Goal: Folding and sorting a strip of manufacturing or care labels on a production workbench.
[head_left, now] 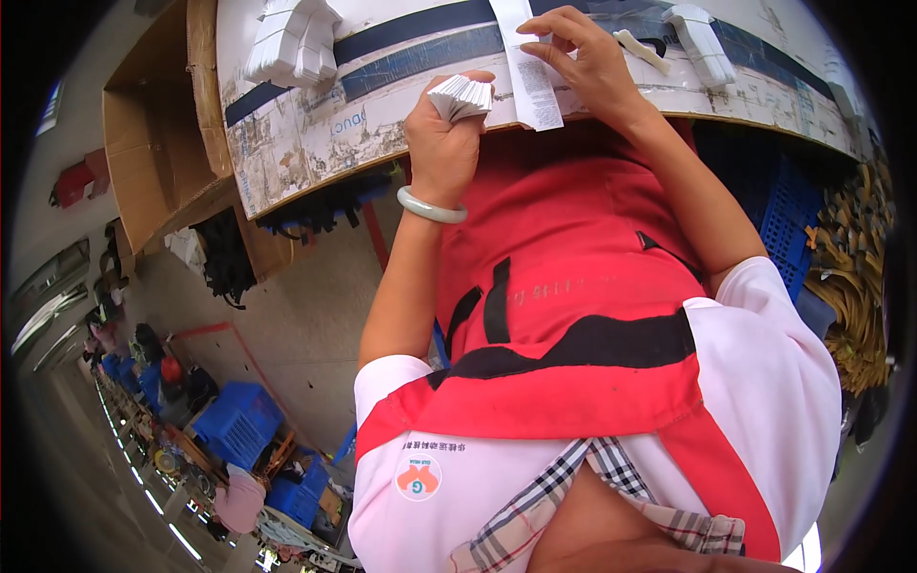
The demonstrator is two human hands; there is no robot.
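Note:
My left hand [441, 153] is closed around a thick stack of white paper labels [462, 97], their edges fanned out at the top. Beside it a long white printed label strip [531, 84] lies across the table, its near end at the front edge. My right hand [594, 65] is over the right side of this strip, thumb and forefinger bent but apart, with the fingertips at its surface. Whether they press on the paper is hard to make out. Just right of that hand lies a small pale tool with a dark part [646, 52].
Bundles of white labels [292, 46] sit at the table's left, and another bundle [702, 46] at the right. The worn table [296, 153] carries dark tape bands. An open cardboard box [158, 143] adjoins its left end. Blue crates [791, 215] and strap bundles [850, 286] stand at right.

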